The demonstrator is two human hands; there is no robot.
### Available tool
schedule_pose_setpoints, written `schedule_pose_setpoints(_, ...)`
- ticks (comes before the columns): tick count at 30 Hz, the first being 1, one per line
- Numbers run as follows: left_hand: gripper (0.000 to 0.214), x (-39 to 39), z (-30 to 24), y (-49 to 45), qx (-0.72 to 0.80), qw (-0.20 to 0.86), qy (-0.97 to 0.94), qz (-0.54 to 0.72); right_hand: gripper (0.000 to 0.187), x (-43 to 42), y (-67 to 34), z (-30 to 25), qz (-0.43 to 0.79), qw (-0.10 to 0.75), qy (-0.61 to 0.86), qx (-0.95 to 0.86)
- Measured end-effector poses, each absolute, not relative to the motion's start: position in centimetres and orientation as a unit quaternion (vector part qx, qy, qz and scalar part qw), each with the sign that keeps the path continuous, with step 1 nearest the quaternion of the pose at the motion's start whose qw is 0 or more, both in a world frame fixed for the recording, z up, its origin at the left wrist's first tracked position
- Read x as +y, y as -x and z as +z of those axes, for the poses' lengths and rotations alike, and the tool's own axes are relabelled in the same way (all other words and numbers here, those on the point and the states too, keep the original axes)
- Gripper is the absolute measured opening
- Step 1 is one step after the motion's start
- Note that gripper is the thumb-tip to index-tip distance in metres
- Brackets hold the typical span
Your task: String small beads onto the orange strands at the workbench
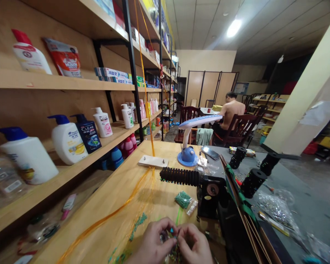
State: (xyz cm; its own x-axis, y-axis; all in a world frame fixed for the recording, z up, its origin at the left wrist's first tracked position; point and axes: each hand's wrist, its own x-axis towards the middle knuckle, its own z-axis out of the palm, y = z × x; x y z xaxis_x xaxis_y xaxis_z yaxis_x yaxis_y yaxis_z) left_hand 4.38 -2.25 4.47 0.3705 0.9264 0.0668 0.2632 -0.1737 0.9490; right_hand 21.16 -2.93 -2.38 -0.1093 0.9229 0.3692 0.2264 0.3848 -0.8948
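My left hand (153,242) and my right hand (194,244) meet at the bottom edge over a wooden table (121,198). Both have fingers pinched together on small beads (171,232), with a teal one showing between the fingertips. A strand of green beads (138,223) lies just left of my left hand. A small bag of green beads (183,199) rests a little beyond my hands. Orange threads (118,212) run across the table and up to a wooden block (153,161).
A black ribbed roller on a stand (192,179) sits beyond my hands. A blue and white desk lamp (191,146) stands further back. Shelves with shampoo bottles (68,141) line the left. A person sits on a chair (232,117) far back. Clutter covers the grey surface (277,209) to the right.
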Motion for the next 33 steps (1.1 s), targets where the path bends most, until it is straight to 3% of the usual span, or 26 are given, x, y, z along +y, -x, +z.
schedule_pose_setpoints(9, 0.009, -1.9, 3.6, -4.2, 0.446, 0.490, -0.656, 0.361, 0.009, -3.1, -21.2, -2.5, 0.379, 0.529, 0.419, -0.633)
schedule_pose_setpoints(18, 0.008, -1.9, 3.3, -4.0, 0.449, 0.479, -0.665, 0.355, 0.011, -3.0, -21.3, -2.2, 0.334, 0.542, 0.429, -0.641)
schedule_pose_setpoints(24, 0.004, -2.0, 2.6, -3.7, 0.442, 0.485, -0.657, 0.371, 0.010, -3.1, -21.1, -2.6, 0.310, 0.505, 0.419, -0.688)
schedule_pose_setpoints(33, 0.012, -2.7, 3.0, -0.6, 0.501, 0.379, -0.709, 0.319, 0.024, -5.4, -22.6, 0.6, 0.387, 0.521, 0.447, -0.616)
